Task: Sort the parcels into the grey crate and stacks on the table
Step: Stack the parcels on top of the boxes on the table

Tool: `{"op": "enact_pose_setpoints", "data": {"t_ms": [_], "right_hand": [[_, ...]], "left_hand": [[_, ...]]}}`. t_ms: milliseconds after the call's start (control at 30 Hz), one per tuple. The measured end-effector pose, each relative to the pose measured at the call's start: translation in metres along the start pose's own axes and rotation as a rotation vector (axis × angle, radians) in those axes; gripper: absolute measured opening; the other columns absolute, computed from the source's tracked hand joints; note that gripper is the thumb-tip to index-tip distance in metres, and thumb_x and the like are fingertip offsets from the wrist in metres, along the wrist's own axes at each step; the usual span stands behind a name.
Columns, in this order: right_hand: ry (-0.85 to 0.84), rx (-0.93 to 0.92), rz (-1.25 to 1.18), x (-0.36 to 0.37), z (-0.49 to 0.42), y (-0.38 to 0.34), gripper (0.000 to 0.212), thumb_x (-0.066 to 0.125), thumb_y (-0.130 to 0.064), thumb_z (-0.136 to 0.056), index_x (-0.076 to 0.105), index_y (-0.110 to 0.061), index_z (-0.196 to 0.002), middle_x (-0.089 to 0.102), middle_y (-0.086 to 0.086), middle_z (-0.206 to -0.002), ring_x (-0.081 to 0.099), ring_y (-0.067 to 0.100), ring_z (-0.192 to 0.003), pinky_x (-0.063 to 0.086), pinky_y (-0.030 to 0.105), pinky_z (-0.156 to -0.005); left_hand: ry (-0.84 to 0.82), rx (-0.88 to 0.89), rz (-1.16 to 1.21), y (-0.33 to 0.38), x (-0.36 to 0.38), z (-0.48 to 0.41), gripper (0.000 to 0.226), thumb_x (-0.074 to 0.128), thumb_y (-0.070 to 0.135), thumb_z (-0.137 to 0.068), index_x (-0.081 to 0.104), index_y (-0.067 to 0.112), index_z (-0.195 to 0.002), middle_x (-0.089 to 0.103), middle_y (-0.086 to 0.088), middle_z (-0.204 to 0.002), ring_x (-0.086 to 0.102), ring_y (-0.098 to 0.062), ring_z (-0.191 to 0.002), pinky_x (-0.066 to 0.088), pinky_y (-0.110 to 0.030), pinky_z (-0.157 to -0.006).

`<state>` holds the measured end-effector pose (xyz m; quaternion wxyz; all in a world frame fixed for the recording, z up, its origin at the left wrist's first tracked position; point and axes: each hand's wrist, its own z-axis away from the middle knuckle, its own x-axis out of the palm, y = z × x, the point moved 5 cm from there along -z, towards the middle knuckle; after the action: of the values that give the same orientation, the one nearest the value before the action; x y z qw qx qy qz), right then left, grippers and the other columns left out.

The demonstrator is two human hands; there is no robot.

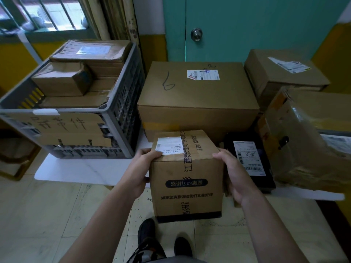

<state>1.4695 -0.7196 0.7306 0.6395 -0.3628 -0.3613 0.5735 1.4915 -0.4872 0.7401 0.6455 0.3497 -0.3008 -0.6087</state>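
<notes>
white table, packed grey crate, left hand and right hand gripping taped box

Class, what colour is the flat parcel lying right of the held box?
The flat parcel is black, with a white label; head view.

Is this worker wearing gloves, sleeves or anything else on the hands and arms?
No. The left hand and right hand are bare: no gloves, and no ring or watch shows. The forearms are bare too, with no sleeve in view. Further down, the person wears black shoes.
</notes>
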Motion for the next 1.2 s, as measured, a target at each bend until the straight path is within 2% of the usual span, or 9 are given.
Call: {"op": "enact_pose_setpoints", "data": {"t_ms": [167, 333, 433, 500, 633, 800, 1000, 1133, 1200], "right_hand": [[-0.027, 0.015, 0.025, -0.002, 0.001, -0.002, 0.031, 0.062, -0.04, -0.082, 0.063, -0.032, -0.111, 0.066, 0.004, -0.111, 0.059, 0.025, -0.107, 0.045, 0.055, -0.1], [-0.049, 0.081, 0.06, -0.005, -0.004, 0.0, 0.025, 0.058, -0.041, -0.091, 0.066, -0.031, -0.112, 0.07, 0.002, -0.11, 0.061, 0.024, -0.107, 0.046, 0.05, -0.099], [-0.036, 0.129, 0.129, -0.004, -0.009, 0.004, 0.031, 0.064, -0.044, -0.09, 0.068, -0.026, -0.116, 0.074, -0.001, -0.105, 0.066, 0.02, -0.101, 0.051, 0.042, -0.092], [-0.04, 0.145, 0.16, -0.001, -0.012, 0.008, 0.034, 0.066, -0.042, -0.09, 0.066, -0.025, -0.119, 0.074, -0.003, -0.104, 0.068, 0.018, -0.099, 0.052, 0.04, -0.091], [-0.014, 0.123, 0.165, 0.005, -0.012, 0.011, 0.048, 0.069, -0.042, -0.088, 0.054, -0.025, -0.131, 0.068, -0.003, -0.11, 0.065, 0.016, -0.099, 0.055, 0.038, -0.081], [0.023, 0.058, 0.128, 0.005, -0.008, 0.006, 0.05, 0.068, -0.041, -0.089, 0.048, -0.025, -0.131, 0.065, 0.0, -0.11, 0.064, 0.016, -0.097, 0.052, 0.035, -0.071], [0.154, -0.145, 0.24, 0.001, -0.007, -0.01, 0.05, 0.075, -0.049, -0.078, 0.052, -0.022, -0.113, 0.063, -0.002, -0.107, 0.064, 0.014, -0.093, 0.054, 0.033, -0.07], [0.146, -0.279, 0.221, 0.007, -0.006, -0.016, 0.074, 0.076, -0.056, -0.07, 0.046, -0.037, -0.135, 0.059, -0.017, -0.118, 0.059, 0.004, -0.106, 0.053, 0.03, -0.083], [0.147, -0.309, 0.215, 0.01, -0.006, -0.015, 0.073, 0.074, -0.051, -0.076, 0.042, -0.043, -0.141, 0.058, -0.018, -0.124, 0.056, 0.004, -0.111, 0.051, 0.031, -0.091]], "left_hand": [[-0.009, -0.035, -0.022, -0.003, -0.005, -0.005, 0.03, 0.07, 0.029, -0.089, 0.052, 0.025, -0.112, 0.066, -0.009, -0.116, 0.066, -0.024, -0.096, 0.052, -0.043, -0.078], [-0.077, -0.13, -0.02, -0.012, -0.002, -0.009, 0.08, 0.084, 0.046, -0.06, 0.056, 0.021, -0.131, 0.074, -0.009, -0.114, 0.071, -0.03, -0.103, 0.056, -0.049, -0.092], [-0.13, -0.147, -0.02, -0.016, 0.003, -0.011, 0.062, 0.081, 0.039, -0.076, 0.057, 0.021, -0.13, 0.076, -0.008, -0.108, 0.072, -0.031, -0.103, 0.051, -0.053, -0.101], [-0.106, -0.136, -0.005, -0.018, 0.003, -0.013, 0.044, 0.074, 0.026, -0.088, 0.057, 0.021, -0.128, 0.077, -0.008, -0.104, 0.074, -0.03, -0.096, 0.057, -0.05, -0.092], [-0.041, -0.091, 0.038, -0.018, 0.004, -0.011, 0.05, 0.075, 0.018, -0.088, 0.049, 0.024, -0.13, 0.077, -0.01, -0.101, 0.076, -0.03, -0.082, 0.061, -0.039, -0.065], [-0.004, -0.028, 0.13, -0.011, 0.005, -0.003, 0.056, 0.077, 0.02, -0.086, 0.042, 0.027, -0.13, 0.075, -0.013, -0.103, 0.076, -0.03, -0.081, 0.06, -0.04, -0.06], [0.017, 0.127, 0.09, -0.001, 0.009, 0.007, 0.061, 0.08, 0.036, -0.078, 0.05, 0.026, -0.131, 0.075, -0.002, -0.103, 0.076, -0.017, -0.081, 0.059, -0.036, -0.066], [0.028, 0.259, 0.023, 0.012, 0.01, 0.01, 0.071, 0.077, 0.046, -0.07, 0.044, 0.024, -0.13, 0.068, 0.001, -0.112, 0.071, -0.001, -0.084, 0.053, -0.015, -0.064], [0.035, 0.283, 0.002, 0.015, 0.011, 0.01, 0.07, 0.076, 0.049, -0.069, 0.045, 0.021, -0.126, 0.067, 0.002, -0.112, 0.069, -0.004, -0.089, 0.051, -0.016, -0.069]]}}
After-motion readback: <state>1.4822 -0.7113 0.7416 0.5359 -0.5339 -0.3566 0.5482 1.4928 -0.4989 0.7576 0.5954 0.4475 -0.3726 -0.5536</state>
